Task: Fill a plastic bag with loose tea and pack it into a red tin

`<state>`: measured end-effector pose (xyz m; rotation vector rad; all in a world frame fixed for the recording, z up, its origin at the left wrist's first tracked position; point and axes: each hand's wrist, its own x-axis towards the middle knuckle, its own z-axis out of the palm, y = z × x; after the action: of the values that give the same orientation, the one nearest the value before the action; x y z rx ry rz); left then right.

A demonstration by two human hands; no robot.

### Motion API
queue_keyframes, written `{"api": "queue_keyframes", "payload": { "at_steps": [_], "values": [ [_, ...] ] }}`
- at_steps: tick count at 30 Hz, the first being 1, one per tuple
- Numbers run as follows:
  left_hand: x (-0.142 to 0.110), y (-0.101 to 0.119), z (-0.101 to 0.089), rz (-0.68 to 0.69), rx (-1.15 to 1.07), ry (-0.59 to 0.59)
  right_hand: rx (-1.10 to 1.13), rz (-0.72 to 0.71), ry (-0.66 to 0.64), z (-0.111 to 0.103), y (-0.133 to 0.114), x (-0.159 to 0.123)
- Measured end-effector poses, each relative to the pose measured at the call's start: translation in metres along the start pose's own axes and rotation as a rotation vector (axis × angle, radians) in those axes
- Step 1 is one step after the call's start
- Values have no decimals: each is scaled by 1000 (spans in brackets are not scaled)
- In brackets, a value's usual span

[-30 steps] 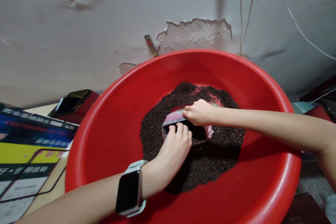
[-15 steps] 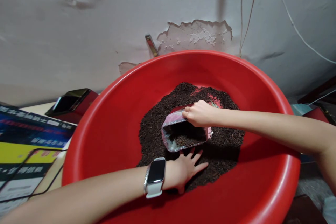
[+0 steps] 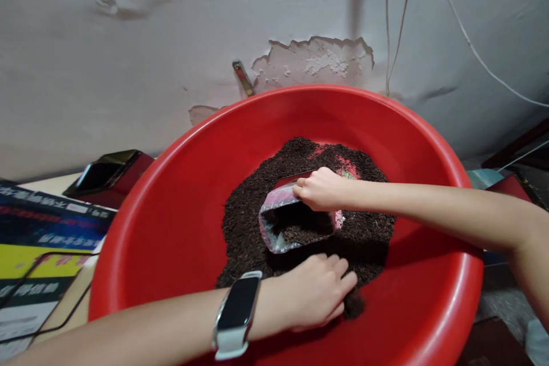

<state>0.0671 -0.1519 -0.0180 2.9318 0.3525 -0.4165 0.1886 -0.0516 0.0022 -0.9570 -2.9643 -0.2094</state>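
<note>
A big red plastic basin (image 3: 171, 194) holds a heap of dark grains (image 3: 249, 211). A pink foil bag (image 3: 278, 223) lies in the heap with its mouth open toward me and grains inside. My right hand (image 3: 321, 189) pinches the bag's upper edge and keeps the mouth open. My left hand (image 3: 315, 291), with a watch (image 3: 235, 311) on the wrist, rests cupped on the grains at the near edge of the heap, just below the bag; whether it grips any is hidden.
The basin stands against a peeling grey wall (image 3: 309, 63) with thin cables (image 3: 392, 17) hanging down. At the left lie a printed carton (image 3: 38, 240) and a dark red box (image 3: 107, 174). A red object (image 3: 521, 183) shows at the right edge.
My left hand left the bag's mouth, dropped onto the near grains with fingers spread, and now is cupped there, further right. The right hand kept its hold on the bag.
</note>
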Motion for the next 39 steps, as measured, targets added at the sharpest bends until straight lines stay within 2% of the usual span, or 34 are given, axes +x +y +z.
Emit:
{"api": "queue_keyframes", "payload": {
  "at_steps": [1, 3, 6, 8, 10, 14, 15, 16, 20, 22, 24, 29, 35, 37, 39],
  "values": [
    [-2, 1, -9, -69, 72, 60, 2, 1, 10, 0, 0, 0],
    [-9, -1, -23, -317, 243, 129, 8, 1, 13, 0, 0, 1],
    [-20, -8, -31, -690, 452, 182, 17, 7, -6, -1, 1, 1],
    [-22, -10, -28, -750, 508, 171, 19, 23, -14, -2, 1, 1],
    [-18, -9, -20, -641, 489, 133, 16, 25, -16, -1, 1, 1],
    [-5, -1, 13, -84, 300, 152, -4, 9, -18, 0, 1, 0],
    [-3, 1, 24, 5, 251, 144, -7, 13, -17, 0, 1, -1],
    [-2, 2, 35, 28, 209, 111, -7, 18, -18, -1, 1, -1],
    [-1, 1, 69, -153, 73, -134, -9, 16, -29, -2, 0, -1],
    [1, -2, 73, -219, 17, -259, -13, 16, -31, -2, 0, -1],
    [3, -4, 67, -240, -21, -320, -15, 19, -27, -1, 0, 0],
    [3, -5, 51, -180, -54, -284, -14, 19, -30, 0, 1, -1],
    [2, 1, 40, -78, -52, -319, -10, 18, -50, -2, 0, -1],
    [-1, 6, 26, -114, 30, -229, -9, 17, -52, -3, 0, -1],
    [-7, 8, 6, -241, 202, -72, -4, 15, -53, -3, 0, -1]
  ]
}}
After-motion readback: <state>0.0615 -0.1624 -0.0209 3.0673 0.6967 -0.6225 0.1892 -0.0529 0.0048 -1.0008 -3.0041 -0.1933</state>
